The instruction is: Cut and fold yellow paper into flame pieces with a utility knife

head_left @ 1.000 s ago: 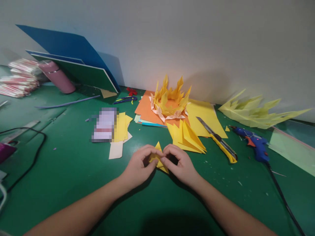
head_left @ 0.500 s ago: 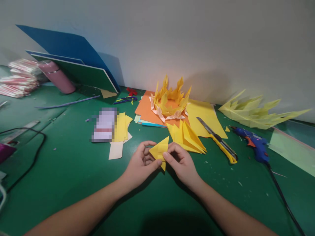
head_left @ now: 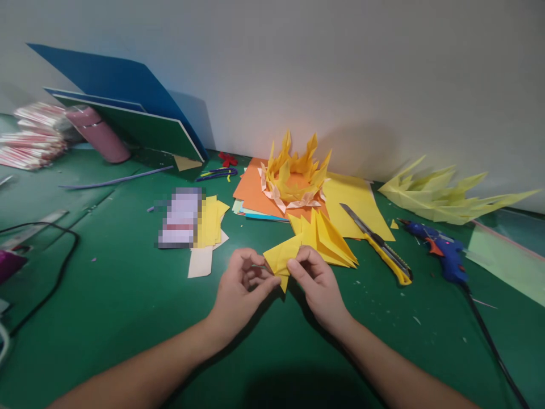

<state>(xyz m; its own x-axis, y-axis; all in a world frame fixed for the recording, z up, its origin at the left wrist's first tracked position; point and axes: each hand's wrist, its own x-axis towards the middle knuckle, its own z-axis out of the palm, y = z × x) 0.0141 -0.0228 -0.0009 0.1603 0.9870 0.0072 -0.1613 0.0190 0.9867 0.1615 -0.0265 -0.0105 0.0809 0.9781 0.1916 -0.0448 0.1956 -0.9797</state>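
A small folded yellow paper [head_left: 283, 255] is held up between both hands at the centre. My left hand [head_left: 244, 287] pinches its lower left edge with the thumb in front. On the other side, my right hand [head_left: 317, 281] grips the right edge between thumb and fingers. Just behind the right hand lies a fanned pile of folded yellow pieces [head_left: 326, 241]. Farther back, a spiky orange-yellow paper ring [head_left: 293, 182] with pale pink pieces round its base rests on orange sheets [head_left: 247, 190].
A yellow cutter [head_left: 385, 255] and a blue glue gun [head_left: 445, 250] with a cord lie at right, before a pale yellow spiky paper piece [head_left: 447, 196]. Yellow slips [head_left: 208, 221] lie left. Pink bottle [head_left: 100, 133] and boards [head_left: 140, 122] stand back left.
The folded yellow paper has turned in the hands, its upper part now tilted to the right. The left fingers have shifted slightly on its edge.
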